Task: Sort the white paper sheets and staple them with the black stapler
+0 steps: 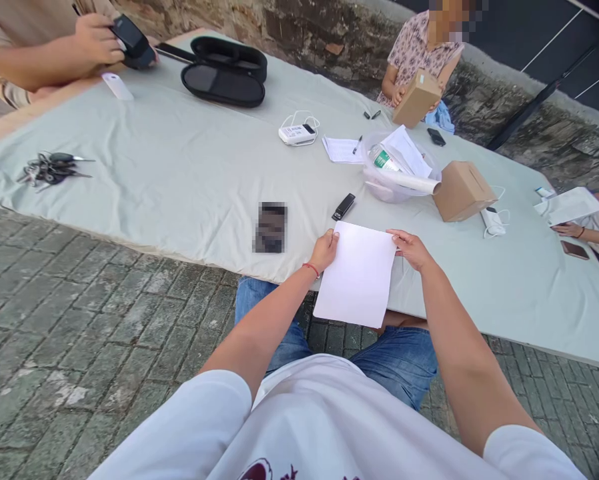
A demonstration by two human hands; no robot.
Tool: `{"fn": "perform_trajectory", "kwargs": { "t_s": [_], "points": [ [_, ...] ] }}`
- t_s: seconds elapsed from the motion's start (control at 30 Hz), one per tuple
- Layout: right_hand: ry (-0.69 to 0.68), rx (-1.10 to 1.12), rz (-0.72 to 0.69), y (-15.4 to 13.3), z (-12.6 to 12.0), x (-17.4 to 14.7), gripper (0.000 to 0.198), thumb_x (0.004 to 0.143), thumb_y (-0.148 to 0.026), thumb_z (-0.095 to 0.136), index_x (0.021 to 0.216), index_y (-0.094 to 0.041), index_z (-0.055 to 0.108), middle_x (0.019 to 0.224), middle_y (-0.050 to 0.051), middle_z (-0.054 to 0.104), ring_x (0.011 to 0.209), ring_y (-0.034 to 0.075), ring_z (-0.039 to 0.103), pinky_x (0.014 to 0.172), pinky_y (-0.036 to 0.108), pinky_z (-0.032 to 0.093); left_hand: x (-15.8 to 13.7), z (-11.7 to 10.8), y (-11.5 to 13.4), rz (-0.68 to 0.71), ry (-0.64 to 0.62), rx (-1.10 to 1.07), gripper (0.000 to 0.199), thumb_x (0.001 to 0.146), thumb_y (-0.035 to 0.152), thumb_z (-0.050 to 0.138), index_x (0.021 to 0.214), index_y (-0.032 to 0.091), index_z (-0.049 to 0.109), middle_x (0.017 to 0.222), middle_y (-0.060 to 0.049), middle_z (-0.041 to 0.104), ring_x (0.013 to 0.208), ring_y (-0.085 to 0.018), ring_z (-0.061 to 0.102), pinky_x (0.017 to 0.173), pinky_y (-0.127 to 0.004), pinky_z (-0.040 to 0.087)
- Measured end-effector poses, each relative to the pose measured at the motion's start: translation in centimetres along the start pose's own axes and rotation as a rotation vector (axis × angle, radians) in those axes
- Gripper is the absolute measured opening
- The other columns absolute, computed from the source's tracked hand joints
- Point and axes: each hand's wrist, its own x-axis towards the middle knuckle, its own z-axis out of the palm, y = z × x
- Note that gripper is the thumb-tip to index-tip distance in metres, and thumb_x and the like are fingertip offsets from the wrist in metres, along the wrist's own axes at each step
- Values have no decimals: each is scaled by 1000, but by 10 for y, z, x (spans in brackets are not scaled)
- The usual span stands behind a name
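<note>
A blank white sheet of paper (357,277) hangs over the near edge of the table (179,173), above my lap. My left hand (324,250) pinches its top left corner and my right hand (410,248) pinches its top right corner. A red string circles my left wrist. A small black device (344,206) lies just beyond the sheet on the pale cloth.
A clear plastic bowl (392,187) with papers and a bottle, a cardboard box (462,191), a white charger (492,222), a bunch of keys (49,168) and an open black case (224,70) lie on the table. Three other people sit around it; one holds a box (416,99).
</note>
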Motion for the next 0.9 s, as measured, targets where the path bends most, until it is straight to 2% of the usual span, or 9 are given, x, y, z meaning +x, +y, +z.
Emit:
{"fn": "perform_trajectory", "kwargs": {
  "t_s": [0.07,0.17,0.23,0.33,0.47,0.67,0.9],
  "points": [
    [14,-24,-11,5,5,-1,47,80,-51,62,122,-30,65,106,4,67,88,19,62,74,35,54,-1,0,1,-6,-4,10,37,98,51,31,73,23,33,63,1,44,58,-15,44,61,-32,35],
    [45,-47,-25,10,9,0,42,79,-50,62,113,-27,68,91,3,67,78,17,60,68,33,52,-2,0,2,-5,-28,35,38,98,53,30,73,24,32,62,1,42,58,-16,43,61,-32,34],
    [108,31,-36,13,10,1,38,77,-50,64,104,-25,70,87,2,66,75,16,59,66,31,51,-2,1,2,-4,-30,57,39,97,55,30,74,24,32,61,1,40,57,-16,42,61,-32,34],
    [201,223,9,20,16,-1,40,73,-53,67,101,-24,67,89,1,67,77,17,60,66,31,51,-2,2,0,-7,-3,78,39,97,56,29,75,24,34,62,1,41,58,-17,42,61,-32,33],
    [216,355,107,31,35,-12,48,70,-62,67,98,-23,62,91,4,68,77,20,64,65,34,54,-2,4,-3,-20,39,76,38,97,54,30,79,23,40,62,0,43,57,-17,45,61,-33,34],
    [198,351,68,35,63,-28,51,76,-69,59,103,-27,56,109,7,68,94,24,66,79,40,56,-3,5,-2,-30,80,112,41,97,56,27,85,22,44,61,1,42,56,-17,44,60,-32,33],
    [265,251,20,40,66,-27,54,81,-69,50,113,-26,55,122,8,64,114,25,60,92,41,52,-5,5,0,-20,52,125,42,98,56,24,87,21,44,63,0,42,57,-17,43,61,-33,32]
  ]
}}
